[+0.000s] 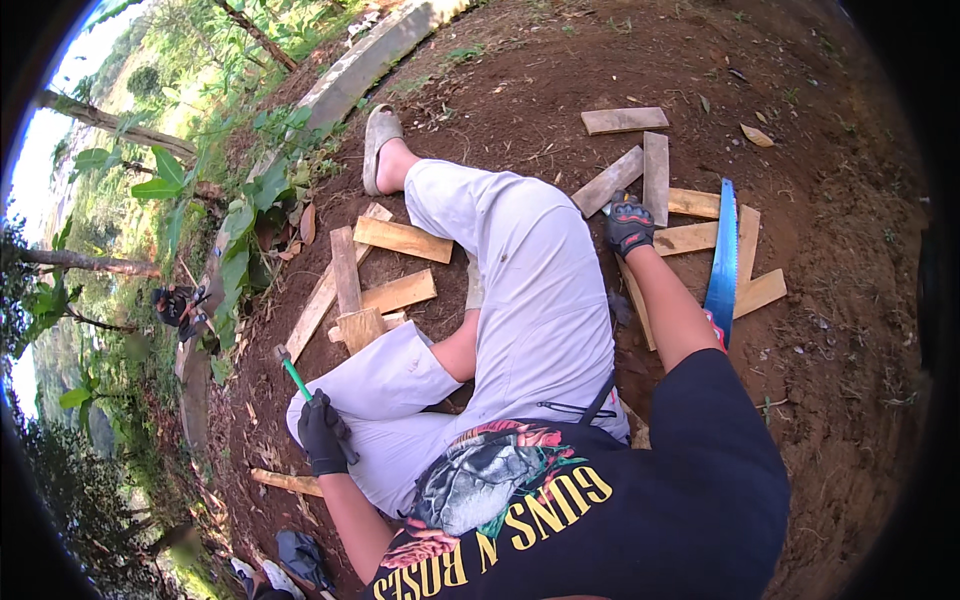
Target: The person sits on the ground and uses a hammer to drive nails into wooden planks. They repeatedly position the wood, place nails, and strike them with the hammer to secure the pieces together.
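My left hand (320,437), in a dark glove, is closed around a green-handled tool (294,377) beside my left knee. The tool looks like a hammer, but the glove hides part of it. Its grey end points away from me; more dark metal shows beside the palm. My right hand (630,224), in a black glove with red marks, reaches forward among wooden boards, its fingers curled. A small yellowish bit shows at its fingertips, too small to name. Just beyond its fingers lie a grey board (656,180) and a slanting board (609,181).
A handsaw (722,250) with a blue blade lies right of my right forearm, over light boards (762,292). Several boards (403,240) lie by my bent legs. A concrete edge (345,85) borders plants at left. Another person (180,308) is beyond it; shoes (272,577) show lower left.
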A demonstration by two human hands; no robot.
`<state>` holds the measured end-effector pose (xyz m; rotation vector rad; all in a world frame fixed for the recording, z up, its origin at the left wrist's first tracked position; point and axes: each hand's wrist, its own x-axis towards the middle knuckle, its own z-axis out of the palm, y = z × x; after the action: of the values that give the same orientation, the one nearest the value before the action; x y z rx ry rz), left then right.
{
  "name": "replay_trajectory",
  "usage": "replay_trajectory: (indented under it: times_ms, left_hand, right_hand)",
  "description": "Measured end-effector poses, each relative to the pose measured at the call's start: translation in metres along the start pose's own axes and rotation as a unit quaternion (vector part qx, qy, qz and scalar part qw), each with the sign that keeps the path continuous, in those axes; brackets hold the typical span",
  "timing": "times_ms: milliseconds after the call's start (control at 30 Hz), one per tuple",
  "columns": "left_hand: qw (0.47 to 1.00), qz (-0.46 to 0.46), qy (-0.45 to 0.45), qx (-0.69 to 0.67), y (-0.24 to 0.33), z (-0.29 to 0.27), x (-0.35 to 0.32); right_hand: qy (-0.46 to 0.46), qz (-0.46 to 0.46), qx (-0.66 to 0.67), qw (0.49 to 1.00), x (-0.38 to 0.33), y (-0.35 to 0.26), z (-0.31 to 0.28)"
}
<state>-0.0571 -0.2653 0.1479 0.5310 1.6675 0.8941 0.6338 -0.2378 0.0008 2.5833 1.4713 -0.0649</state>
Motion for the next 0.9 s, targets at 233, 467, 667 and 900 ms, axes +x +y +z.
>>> replay_trajectory:
  times_ms: [233,467,667,900]
  left_hand:
    - [0.999,-0.021,-0.048,0.003,0.004,0.002,0.010]
    - [0.997,-0.027,-0.060,-0.045,0.002,-0.005,0.003]
    - [0.995,-0.036,-0.070,-0.058,0.004,0.002,0.004]
    - [0.994,-0.024,-0.090,-0.051,-0.004,-0.015,0.010]
  right_hand:
    - [0.112,-0.087,-0.102,0.985,0.003,0.035,0.058]
    - [-0.082,0.023,-0.019,0.996,0.040,0.052,-0.030]
    - [-0.220,-0.164,0.164,0.947,0.076,0.137,-0.078]
    - [-0.278,0.079,0.690,0.664,0.029,0.011,-0.225]
